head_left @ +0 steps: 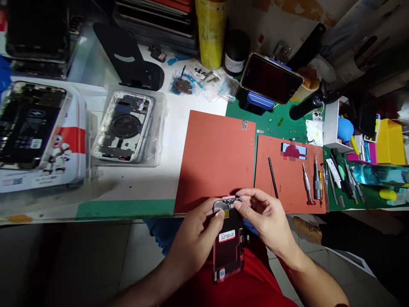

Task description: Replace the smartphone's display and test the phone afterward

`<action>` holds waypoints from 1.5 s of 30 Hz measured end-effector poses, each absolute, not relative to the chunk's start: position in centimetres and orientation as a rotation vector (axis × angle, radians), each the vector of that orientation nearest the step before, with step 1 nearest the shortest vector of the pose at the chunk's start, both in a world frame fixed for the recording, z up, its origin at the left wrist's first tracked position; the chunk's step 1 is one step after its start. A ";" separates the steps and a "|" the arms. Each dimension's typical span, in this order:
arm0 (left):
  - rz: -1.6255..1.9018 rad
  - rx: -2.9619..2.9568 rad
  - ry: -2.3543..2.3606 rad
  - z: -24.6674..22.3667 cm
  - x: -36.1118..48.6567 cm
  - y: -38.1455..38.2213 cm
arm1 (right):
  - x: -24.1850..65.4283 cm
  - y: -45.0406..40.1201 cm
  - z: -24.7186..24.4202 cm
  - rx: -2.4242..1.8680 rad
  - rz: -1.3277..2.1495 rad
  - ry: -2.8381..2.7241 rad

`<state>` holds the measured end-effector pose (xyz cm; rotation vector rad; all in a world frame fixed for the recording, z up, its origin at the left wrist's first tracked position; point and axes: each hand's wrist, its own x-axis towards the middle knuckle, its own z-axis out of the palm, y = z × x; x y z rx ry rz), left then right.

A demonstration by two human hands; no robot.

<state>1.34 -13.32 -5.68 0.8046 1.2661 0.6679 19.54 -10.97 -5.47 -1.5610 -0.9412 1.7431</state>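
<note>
Hands [271, 224] gripping | thin black panel [225, 253] | round-cornered (white rectangular label [226, 236])

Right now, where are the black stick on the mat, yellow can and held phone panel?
Black stick [272, 177], head view: mid-shaft.
Yellow can [211, 36], head view: its side.
Phone panel [227, 250], head view: dark back.

Two bare forearms [315, 270] are angled inward from the lower corners. At lower centre, the left hand [194, 232] is curled inward, its thumb [214, 228] laid on top and pointed up toward the right. Close beside it, the right hand [271, 221] is held in a pinch between thumb and index finger [252, 192], the remaining fingers loosely bent.
</note>
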 end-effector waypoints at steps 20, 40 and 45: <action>0.621 0.770 1.245 -5.7 1.5 -12.7 | 19.1 -11.2 -5.2 -1.549 1.676 -0.919; 0.911 1.648 1.716 -8.8 -0.4 -9.5 | 17.1 -4.2 -6.9 -1.700 1.341 -1.261; 0.838 2.422 1.636 -9.7 -0.6 -9.7 | 16.8 -3.8 -6.9 -1.856 1.129 -1.511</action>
